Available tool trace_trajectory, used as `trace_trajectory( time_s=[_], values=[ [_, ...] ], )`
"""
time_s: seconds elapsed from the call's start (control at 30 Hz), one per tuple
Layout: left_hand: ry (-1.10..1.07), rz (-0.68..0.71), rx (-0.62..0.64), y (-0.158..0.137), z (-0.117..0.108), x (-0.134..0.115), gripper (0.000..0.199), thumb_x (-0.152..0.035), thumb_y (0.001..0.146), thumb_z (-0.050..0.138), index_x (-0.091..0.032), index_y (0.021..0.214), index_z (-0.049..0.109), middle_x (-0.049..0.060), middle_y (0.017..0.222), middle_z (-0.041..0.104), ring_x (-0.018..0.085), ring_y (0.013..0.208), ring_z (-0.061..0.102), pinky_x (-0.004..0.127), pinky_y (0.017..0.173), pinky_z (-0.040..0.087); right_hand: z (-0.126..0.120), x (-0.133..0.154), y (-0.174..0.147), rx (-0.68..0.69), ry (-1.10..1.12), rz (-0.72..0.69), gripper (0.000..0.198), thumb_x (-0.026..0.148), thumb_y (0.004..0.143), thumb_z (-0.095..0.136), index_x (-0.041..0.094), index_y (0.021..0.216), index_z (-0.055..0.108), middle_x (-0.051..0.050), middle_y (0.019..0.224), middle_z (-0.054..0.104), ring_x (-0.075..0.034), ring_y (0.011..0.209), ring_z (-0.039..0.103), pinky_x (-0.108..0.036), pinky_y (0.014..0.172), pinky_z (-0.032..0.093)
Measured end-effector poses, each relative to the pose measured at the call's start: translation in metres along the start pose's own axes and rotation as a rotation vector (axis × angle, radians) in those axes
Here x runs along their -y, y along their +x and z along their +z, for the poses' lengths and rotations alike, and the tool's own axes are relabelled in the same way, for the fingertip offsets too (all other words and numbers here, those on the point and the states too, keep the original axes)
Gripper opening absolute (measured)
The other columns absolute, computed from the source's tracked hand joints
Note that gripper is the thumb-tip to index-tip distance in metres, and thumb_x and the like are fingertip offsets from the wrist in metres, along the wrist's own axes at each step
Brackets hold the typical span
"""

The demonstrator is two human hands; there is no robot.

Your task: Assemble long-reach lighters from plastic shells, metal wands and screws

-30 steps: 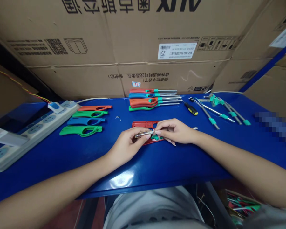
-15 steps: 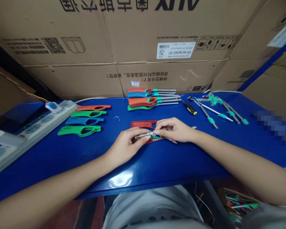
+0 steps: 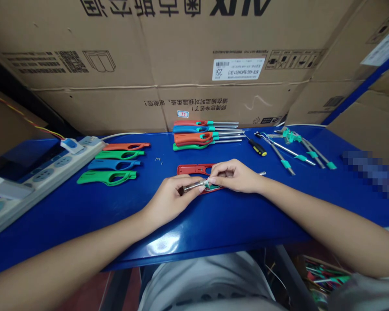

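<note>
Between the thumb and fingers of my left hand (image 3: 172, 194) is a small clear cylinder, like a lighter's gas tank (image 3: 192, 185), held slantwise above the blue table. My right hand (image 3: 235, 176) pinches at the tank's whitish end, by a green part and thin wires; what exactly its fingertips grip is too small to tell. Beneath both hands lie red lighter shell halves (image 3: 191, 169), partly covered by the fingers. A metal tip (image 3: 262, 173) pokes out beyond my right hand.
Several coloured lighter shells (image 3: 116, 164) lie left, beside a power strip (image 3: 42, 175). Lighters with metal tubes (image 3: 194, 138) are stacked at the back, near a screwdriver (image 3: 257, 147). Loose tubes with green parts (image 3: 307, 147) lie right. Tiny screws (image 3: 157, 160) sit mid-table; a cardboard wall (image 3: 116, 99) stands behind.
Both hands stay almost where they were, still holding the clear tank over the red shell. Only slight finger movement and a small shift of the view show.
</note>
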State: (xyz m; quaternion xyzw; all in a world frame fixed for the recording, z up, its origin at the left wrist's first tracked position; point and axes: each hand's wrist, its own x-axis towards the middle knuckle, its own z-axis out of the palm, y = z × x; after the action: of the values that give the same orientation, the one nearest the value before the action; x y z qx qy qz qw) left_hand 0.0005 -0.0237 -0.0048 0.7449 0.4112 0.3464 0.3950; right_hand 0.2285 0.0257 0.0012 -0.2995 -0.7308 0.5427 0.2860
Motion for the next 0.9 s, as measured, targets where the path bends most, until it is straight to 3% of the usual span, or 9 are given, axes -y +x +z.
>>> trace_trajectory(
  time_s=[0.27, 0.43, 0.57, 0.7, 0.9],
  values=[
    [0.071, 0.024, 0.01, 0.0, 0.0, -0.003, 0.022, -0.031, 0.094, 0.065, -0.022, 0.108, 0.078, 0.003, 0.087, 0.074, 0.013, 0.068, 0.057, 0.024, 0.061, 0.041, -0.001, -0.001, -0.001, 0.025, -0.018, 0.026, 0.034, 0.047, 0.08, 0.075, 0.013, 0.077, 0.07, -0.003, 0.076, 0.065, -0.012, 0.069, 0.055, -0.026, 0.066, 0.044],
    [0.055, 0.019, 0.0, 0.0, 0.0, -0.003, 0.023, -0.032, 0.093, 0.066, -0.024, 0.111, 0.078, 0.003, 0.093, 0.076, 0.014, 0.073, 0.062, 0.024, 0.064, 0.044, 0.001, 0.004, 0.001, 0.006, 0.0, 0.066, 0.037, 0.048, 0.076, 0.078, 0.012, 0.075, 0.07, -0.002, 0.074, 0.065, -0.011, 0.067, 0.055, -0.025, 0.065, 0.044],
    [0.002, -0.019, -0.032, 0.001, 0.001, -0.003, 0.026, -0.035, 0.09, 0.069, -0.023, 0.111, 0.078, 0.005, 0.102, 0.078, 0.018, 0.082, 0.068, 0.026, 0.07, 0.049, 0.0, 0.007, 0.001, -0.034, 0.039, 0.133, 0.04, 0.05, 0.073, 0.08, 0.012, 0.075, 0.069, 0.003, 0.06, 0.059, -0.007, 0.052, 0.047, -0.021, 0.05, 0.038],
    [0.009, -0.076, -0.045, 0.001, 0.002, -0.003, 0.028, -0.04, 0.09, 0.068, -0.02, 0.105, 0.08, 0.007, 0.097, 0.078, 0.018, 0.077, 0.068, 0.027, 0.066, 0.05, -0.003, 0.007, 0.0, -0.039, 0.086, 0.211, 0.042, 0.054, 0.077, 0.077, 0.013, 0.079, 0.066, 0.007, 0.047, 0.049, -0.004, 0.036, 0.036, -0.02, 0.035, 0.024],
    [0.018, -0.036, -0.049, 0.002, 0.002, -0.002, 0.028, -0.04, 0.092, 0.065, -0.019, 0.101, 0.079, 0.005, 0.089, 0.077, 0.014, 0.068, 0.061, 0.024, 0.061, 0.045, 0.0, 0.009, 0.0, -0.068, 0.122, 0.159, 0.042, 0.054, 0.076, 0.078, 0.013, 0.077, 0.066, 0.006, 0.051, 0.051, -0.003, 0.04, 0.037, -0.019, 0.038, 0.027]
  ],
)
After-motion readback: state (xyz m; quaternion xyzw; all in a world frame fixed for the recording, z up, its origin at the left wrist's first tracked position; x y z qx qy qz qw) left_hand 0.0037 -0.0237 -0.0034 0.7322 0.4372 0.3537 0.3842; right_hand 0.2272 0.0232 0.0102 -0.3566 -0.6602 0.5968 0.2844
